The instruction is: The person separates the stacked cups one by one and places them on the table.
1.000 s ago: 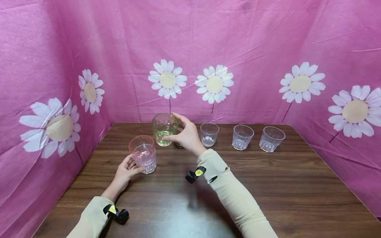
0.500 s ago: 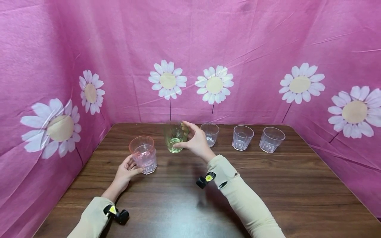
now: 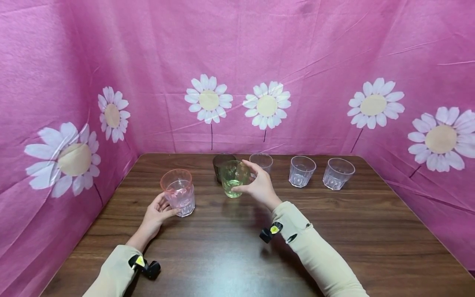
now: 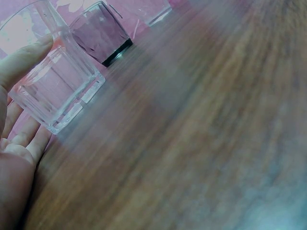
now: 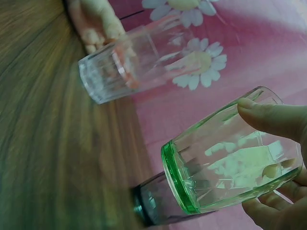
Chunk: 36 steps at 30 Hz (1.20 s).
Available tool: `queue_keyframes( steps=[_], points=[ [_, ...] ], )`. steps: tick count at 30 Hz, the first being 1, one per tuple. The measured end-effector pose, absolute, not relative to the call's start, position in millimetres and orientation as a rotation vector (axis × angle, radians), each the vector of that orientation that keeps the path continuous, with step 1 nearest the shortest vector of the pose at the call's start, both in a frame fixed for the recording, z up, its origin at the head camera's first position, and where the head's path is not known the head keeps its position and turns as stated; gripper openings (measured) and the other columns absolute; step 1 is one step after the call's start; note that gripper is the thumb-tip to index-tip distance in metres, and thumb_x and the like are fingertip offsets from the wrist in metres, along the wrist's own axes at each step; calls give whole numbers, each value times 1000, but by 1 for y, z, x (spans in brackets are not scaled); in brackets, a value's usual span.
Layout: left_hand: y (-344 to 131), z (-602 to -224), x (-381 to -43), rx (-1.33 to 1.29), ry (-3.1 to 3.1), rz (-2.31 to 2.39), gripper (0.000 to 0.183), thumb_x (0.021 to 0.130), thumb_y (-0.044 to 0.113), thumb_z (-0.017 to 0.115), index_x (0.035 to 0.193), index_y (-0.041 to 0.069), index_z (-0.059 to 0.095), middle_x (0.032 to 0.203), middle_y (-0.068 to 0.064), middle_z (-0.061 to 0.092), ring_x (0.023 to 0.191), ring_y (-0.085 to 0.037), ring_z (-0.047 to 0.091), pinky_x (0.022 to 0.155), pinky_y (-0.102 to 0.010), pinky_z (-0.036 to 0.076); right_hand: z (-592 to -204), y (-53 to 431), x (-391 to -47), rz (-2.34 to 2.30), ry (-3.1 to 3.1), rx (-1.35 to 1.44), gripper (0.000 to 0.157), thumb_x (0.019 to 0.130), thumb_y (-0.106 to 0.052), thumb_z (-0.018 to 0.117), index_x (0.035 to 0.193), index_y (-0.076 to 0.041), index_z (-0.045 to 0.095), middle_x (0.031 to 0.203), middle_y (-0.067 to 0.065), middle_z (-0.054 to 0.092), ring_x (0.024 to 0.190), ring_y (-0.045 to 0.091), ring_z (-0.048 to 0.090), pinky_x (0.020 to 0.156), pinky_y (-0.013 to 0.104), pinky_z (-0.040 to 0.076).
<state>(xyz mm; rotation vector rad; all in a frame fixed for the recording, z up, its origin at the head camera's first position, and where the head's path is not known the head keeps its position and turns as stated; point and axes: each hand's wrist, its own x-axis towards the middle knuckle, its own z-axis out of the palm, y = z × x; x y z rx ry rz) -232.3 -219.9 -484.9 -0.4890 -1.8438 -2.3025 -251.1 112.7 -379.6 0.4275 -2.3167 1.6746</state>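
My left hand [image 3: 155, 216] grips a clear tumbler [image 3: 186, 205] standing upright on the table at the left. A pink-orange tumbler [image 3: 174, 183] is nested inside it, its rim sticking up above. In the left wrist view my thumb lies across the front of the clear tumbler [image 4: 62, 91], fingers behind it. My right hand [image 3: 260, 186] holds a green tumbler [image 3: 233, 175] between thumb and fingers, right of the nested pair. The right wrist view has the green tumbler [image 5: 225, 158] overlapping a dark tumbler [image 5: 160, 203], which stands behind it at the back.
Along the back of the wooden table [image 3: 237, 251], a clear tumbler [image 3: 261, 159] is partly hidden behind my right hand. Two more, a clear tumbler [image 3: 302, 173] and another clear tumbler [image 3: 338, 175], stand to the right. Pink flowered cloth [image 3: 237, 49] surrounds the table's back and sides.
My right hand has carried the green tumbler rightward and toward me, from beside the nested pair, uncovering the dark tumbler. My left hand and the nested tumblers have stayed put.
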Motion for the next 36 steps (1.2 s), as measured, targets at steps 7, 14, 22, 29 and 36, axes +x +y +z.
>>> queue_keyframes(
  steps=[7,14,22,29,36],
  points=[
    [-220,-485,-233,-430,-1882,-2287,67,75,-26,64,125,17,56,111,9,68,103,-5,64,89,-19,53,-388,130,-247,1666,-2318,387,94,57,-2,95,141,-1,52,137,17,57,127,33,53,103,42,48],
    [-219,-482,-232,-400,-1905,-2281,65,75,-24,66,133,-1,48,111,11,68,103,-3,63,90,-17,51,-398,149,-242,1641,-2346,328,93,58,-3,95,141,0,51,132,19,60,116,34,59,97,45,52],
    [-219,-482,-232,-391,-1914,-2283,66,75,-25,65,135,-5,45,111,10,68,103,-4,63,89,-18,52,-405,168,-236,1635,-2353,297,92,59,-4,95,140,-1,52,135,22,57,123,35,55,101,46,49],
    [-219,-482,-231,-385,-1916,-2281,64,75,-25,65,132,-1,47,110,10,68,103,-4,63,88,-19,53,-408,187,-232,1619,-2371,270,92,60,-4,95,141,2,50,134,22,57,125,35,53,105,47,45],
    [-219,-482,-232,-389,-1913,-2285,65,75,-25,65,133,-4,45,110,10,68,103,-4,63,88,-18,53,-410,206,-226,1605,-2385,230,95,60,-2,93,143,2,48,131,22,59,121,35,56,105,46,45]
  ],
)
